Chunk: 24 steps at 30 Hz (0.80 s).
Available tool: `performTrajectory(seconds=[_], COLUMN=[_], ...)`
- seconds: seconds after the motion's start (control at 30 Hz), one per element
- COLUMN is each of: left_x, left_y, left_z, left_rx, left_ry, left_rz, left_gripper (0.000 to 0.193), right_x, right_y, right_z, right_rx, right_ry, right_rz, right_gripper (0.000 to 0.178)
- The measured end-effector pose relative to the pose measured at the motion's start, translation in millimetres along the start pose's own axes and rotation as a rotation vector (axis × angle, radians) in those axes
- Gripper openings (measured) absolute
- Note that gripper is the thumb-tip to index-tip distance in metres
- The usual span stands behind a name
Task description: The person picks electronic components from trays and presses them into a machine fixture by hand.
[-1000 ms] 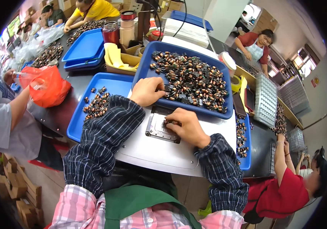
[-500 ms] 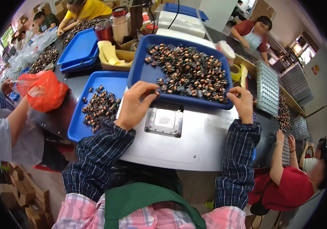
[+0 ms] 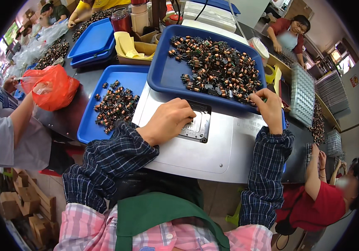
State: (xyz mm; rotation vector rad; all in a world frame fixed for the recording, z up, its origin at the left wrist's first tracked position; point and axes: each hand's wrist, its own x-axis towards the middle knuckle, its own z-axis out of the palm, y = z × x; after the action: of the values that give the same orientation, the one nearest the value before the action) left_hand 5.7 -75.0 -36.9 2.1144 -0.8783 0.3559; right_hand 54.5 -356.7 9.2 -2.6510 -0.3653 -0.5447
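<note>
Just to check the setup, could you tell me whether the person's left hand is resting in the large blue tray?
No, the left hand lies on the metal fixture plate, apart from the large blue tray.

It was a small-parts assembly workshop: blue trays heaped with copper-wound coils crowded the long surface, other seated workers sorted parts, and grey moulded trays were stacked at the right.

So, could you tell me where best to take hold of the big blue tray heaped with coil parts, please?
Probably by the raised rim of the big blue tray at its left edge, plus the far rim, coming from the sides. The near edge overlaps the grey machine top, the right hand rests there, and the coil parts fill the middle.
</note>
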Motion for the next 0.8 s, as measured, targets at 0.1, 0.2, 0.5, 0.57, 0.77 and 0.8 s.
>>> performTrajectory(seconds=[0.1, 0.2, 0.5, 0.57, 0.77, 0.8], left_x=[1.8, 3.1, 4.7, 4.6, -3.5, -7.1], left_y=[1.2, 1.6, 1.0, 0.5, -1.5, -0.6], left_z=[2.8, 2.0, 5.8, 5.7, -6.9, -14.7], left_rx=[0.049, 0.07, 0.103, 0.099, -0.017, -0.02], left_ry=[-0.005, -0.033, -0.074, -0.068, 0.104, 0.185], left_rz=[0.03, 0.024, 0.058, 0.045, -0.005, -0.049], left_gripper=[0.007, 0.004, 0.008, 0.008, 0.012, 0.014], right_x=[-1.1, -4.3, -16.6, -16.9, -27.5, -28.7], right_y=[-24.6, -43.9, -71.6, -76.5, -86.0, -87.5], right_z=[0.2, 8.8, 44.4, 44.7, 60.7, 62.6], right_rx=[0.749, 0.794, 0.671, 0.572, 0.508, 0.504], right_ry=[-0.173, -0.27, -0.276, -0.222, -0.222, -0.239], right_rz=[0.274, 0.21, -0.063, -0.178, -0.293, -0.311], right_gripper=[0.009, 0.011, 0.015, 0.016, 0.016, 0.016])
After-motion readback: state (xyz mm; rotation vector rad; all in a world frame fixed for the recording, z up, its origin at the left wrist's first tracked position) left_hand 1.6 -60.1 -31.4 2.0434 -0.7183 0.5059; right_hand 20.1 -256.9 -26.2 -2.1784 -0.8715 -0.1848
